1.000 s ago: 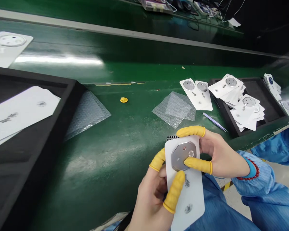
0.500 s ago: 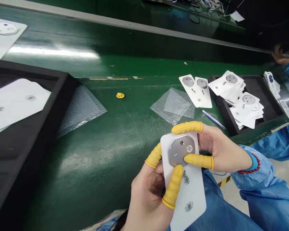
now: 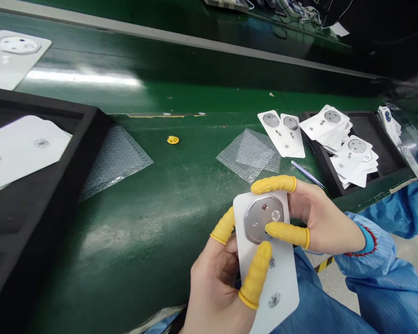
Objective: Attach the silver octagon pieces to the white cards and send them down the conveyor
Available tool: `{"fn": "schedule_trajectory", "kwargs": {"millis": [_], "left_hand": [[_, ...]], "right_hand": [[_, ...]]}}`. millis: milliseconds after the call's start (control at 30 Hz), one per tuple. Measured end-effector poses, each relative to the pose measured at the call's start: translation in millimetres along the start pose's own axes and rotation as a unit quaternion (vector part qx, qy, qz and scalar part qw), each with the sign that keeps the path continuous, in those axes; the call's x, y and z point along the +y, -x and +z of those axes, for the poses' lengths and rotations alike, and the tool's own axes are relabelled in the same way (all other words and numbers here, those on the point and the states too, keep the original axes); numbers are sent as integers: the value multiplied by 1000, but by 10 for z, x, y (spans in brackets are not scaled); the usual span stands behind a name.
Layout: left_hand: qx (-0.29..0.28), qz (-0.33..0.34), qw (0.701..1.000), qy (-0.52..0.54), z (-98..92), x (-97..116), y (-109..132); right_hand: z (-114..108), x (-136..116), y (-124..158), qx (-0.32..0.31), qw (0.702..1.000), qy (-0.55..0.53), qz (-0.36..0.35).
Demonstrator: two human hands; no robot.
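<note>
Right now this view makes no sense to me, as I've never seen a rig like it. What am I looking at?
There's no machine here. One camera, worn on a person's head, looks down at their own hands. The left hand and right hand, wearing yellow finger cots, hold a white card bearing an octagonal metal plate. On the green bench lie bubble wrap, tweezers and a black tray with more cards.

A glossy green bench (image 3: pixel 90 99) is divided by a long grey metal rail (image 3: pixel 160 36), with pale flooring (image 3: pixel 337 287) seen below
</note>
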State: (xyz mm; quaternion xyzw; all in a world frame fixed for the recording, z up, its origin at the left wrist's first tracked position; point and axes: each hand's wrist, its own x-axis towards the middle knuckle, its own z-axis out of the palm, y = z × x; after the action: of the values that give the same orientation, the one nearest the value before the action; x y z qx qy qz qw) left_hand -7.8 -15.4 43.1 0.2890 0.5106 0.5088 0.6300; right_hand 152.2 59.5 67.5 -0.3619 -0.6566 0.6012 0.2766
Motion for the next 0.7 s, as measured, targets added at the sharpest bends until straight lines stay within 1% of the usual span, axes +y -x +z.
{"fn": "schedule_trajectory", "kwargs": {"millis": [100, 267, 367, 467, 567, 633, 700], "left_hand": [[15, -13, 1000, 1, 25, 4, -40], [13, -17, 1000, 8, 32, 46, -99], [52, -26, 998, 7, 56, 75, -86], [94, 8, 995, -20, 101, 57, -86], [123, 57, 990, -47, 120, 3, -144], [119, 57, 990, -53, 79, -16, -203], [100, 31, 993, -52, -31, 2, -256]], "right_hand": [[22, -10, 16, 9, 1000, 2, 2], [13, 2, 26, 0, 1000, -19, -3], [-30, 30, 23, -15, 999, -31, -18], [-45, 78, 19, -23, 999, -37, -26], [-20, 135, -18, -10, 999, -43, -29], [-9, 177, -55, 0, 998, -43, -35], [-18, 249, -61, 29, 998, -13, -54]]}}
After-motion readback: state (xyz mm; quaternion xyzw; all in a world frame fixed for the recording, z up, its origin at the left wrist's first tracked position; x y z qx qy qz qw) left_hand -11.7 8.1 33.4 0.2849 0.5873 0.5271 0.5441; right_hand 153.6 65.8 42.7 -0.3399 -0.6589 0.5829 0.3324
